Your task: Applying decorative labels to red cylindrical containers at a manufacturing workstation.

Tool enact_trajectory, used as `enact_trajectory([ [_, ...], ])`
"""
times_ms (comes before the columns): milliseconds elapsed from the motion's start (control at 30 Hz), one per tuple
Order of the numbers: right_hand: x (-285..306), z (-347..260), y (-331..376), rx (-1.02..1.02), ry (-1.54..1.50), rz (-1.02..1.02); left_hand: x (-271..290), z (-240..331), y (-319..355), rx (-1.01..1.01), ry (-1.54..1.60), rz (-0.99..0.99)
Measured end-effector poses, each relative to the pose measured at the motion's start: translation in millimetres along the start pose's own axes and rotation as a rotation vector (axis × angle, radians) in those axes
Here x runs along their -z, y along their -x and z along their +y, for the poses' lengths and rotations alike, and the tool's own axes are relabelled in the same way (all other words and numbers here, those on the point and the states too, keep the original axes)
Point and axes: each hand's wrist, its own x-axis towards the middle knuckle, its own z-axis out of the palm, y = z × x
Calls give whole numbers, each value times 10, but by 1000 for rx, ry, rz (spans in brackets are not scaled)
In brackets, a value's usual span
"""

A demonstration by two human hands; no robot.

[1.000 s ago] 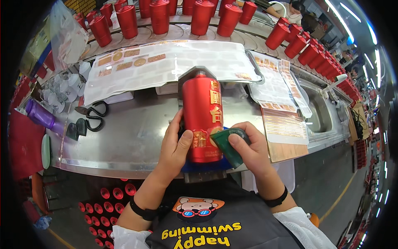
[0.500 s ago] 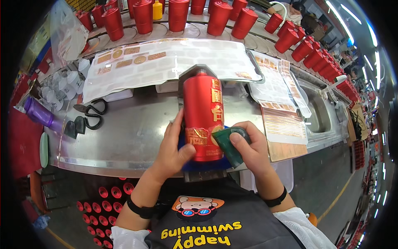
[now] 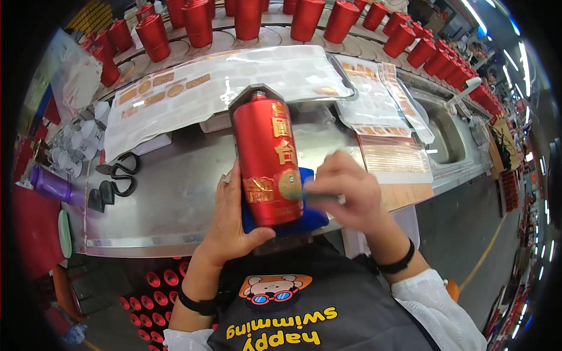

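A red bottle (image 3: 261, 149) with raised gold characters and gold stickers near its base lies in a dark holder padded with a blue cloth (image 3: 313, 220), its neck pointing away from me. My left hand (image 3: 233, 219) grips the bottle's left side, the thumb across its lower end. In my right hand (image 3: 351, 193), blurred by motion, is a dark green scraper (image 3: 321, 198). Its edge reaches the round gold sticker (image 3: 290, 184) at the bottle's lower right; whether it touches cannot be seen.
Sheets of gold stickers (image 3: 193, 88) lie across the back of the steel table (image 3: 158, 199). Black-handled scissors (image 3: 123, 169) and small dark green pieces (image 3: 102, 196) rest at left, near a purple cup (image 3: 50, 182). A sink (image 3: 445, 137) is at right. Red bottles (image 3: 249, 20) line the conveyor behind.
The bottle has rolled so its gold characters face me more. My right hand has turned the green scraper edge-on against its lower right. My left hand wraps further round the bottle.
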Motion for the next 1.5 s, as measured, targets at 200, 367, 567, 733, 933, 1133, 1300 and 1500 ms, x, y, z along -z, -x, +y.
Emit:
enact_trajectory([
  [200, -56, -18, 177, 84, -322, -229, -20, 55, -26, 27, -145, 62],
  [367, -103, 92, 251, 61, 16, 68, -33, 37, -19, 12, -188, 61],
  [567, -11, 148, 319, 30, -121, 64, -24, 13, 17, 47, -158, 23],
  [733, -173, 149, 510, 44, -91, -46, -7, 46, 19, 42, -211, 8],
  [933, -88, 206, 495, -12, -245, 37, 1, 1, 42, 50, -155, -3],
  [1133, -171, 201, 453, 65, -105, 47, 5, 43, 10, 8, -266, 10],
  [1300, -145, 144, 506, 42, -200, 44, -27, 102, 19, 139, -133, 24],
  [1500, -194, 29, 441, -590, -674, 200, -61, 306, 21, -18, -177, 179],
])
